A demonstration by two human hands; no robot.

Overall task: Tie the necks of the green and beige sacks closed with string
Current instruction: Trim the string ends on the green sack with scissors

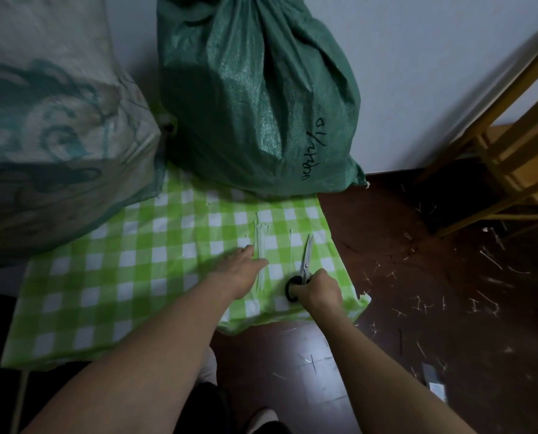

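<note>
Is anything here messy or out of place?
Yes. Short pale scraps lie scattered across the dark floor right of the green checked cloth, toward the wooden chair. The cloth's near right corner looks ragged.

green sack (255, 98), black handwriting (313, 150), only "10" legible

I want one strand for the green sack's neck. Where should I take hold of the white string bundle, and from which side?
Probably pinch the string bundle at its far end, where the strands fan apart on the checked cloth. Come from above and the left: the left hand rests there, while the scissors, gripped by the right hand, flank its right side.
</note>
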